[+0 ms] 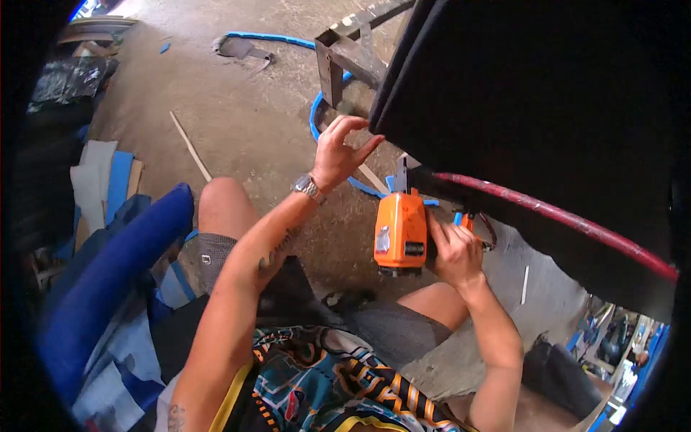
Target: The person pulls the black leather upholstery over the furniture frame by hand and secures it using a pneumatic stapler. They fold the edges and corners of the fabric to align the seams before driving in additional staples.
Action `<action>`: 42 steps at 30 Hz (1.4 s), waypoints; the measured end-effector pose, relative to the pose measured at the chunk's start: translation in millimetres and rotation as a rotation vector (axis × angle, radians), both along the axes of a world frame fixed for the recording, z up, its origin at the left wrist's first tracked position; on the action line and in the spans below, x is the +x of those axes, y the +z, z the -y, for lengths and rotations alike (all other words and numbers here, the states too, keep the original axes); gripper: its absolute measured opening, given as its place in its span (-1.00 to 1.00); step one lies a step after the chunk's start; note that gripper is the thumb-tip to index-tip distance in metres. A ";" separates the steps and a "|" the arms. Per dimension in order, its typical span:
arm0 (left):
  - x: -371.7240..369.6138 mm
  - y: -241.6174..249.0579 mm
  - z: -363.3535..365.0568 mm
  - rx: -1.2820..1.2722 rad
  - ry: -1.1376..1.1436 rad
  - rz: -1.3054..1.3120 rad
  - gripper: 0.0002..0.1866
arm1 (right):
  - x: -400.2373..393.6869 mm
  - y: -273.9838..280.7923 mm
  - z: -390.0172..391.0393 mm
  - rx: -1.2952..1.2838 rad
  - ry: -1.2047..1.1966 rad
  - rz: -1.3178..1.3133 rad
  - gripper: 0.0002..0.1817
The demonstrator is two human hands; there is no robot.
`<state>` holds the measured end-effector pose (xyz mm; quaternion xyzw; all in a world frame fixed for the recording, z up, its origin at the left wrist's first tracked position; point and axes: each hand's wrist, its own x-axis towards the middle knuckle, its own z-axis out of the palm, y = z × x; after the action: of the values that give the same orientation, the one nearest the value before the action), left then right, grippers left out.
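Observation:
Thumb and forefinger of my left hand (338, 153) are closed on the lower corner of a large black fabric-covered panel (533, 93). My right hand (458, 252) is wrapped round the handle of an orange staple gun (400, 234), and its body hides part of the grip. The narrow dark nose of the gun points away from me, just below the panel's edge and a little to the right of my left hand. A scuffed red tube (554, 214) runs across the lower part of the black fabric.
A metal frame stand (331, 75) is on the concrete floor beyond my left hand. Around it winds a blue hose (314, 119). A thin wood strip (191, 147) lies near my knee. Blue fabric (122, 288) and scraps are piled left; clutter (619, 342) sits at right.

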<state>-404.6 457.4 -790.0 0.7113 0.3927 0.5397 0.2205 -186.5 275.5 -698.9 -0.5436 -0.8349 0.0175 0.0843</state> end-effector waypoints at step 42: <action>-22.5 -5.9 -33.1 0.060 -0.396 0.015 -0.85 | -98.5 -24.2 -27.6 0.120 -0.347 0.215 -0.28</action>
<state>-427.0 490.5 -795.9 0.7767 0.2273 0.5026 0.3040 -285.0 303.1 -723.1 -0.6718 -0.7327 -0.1051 0.0290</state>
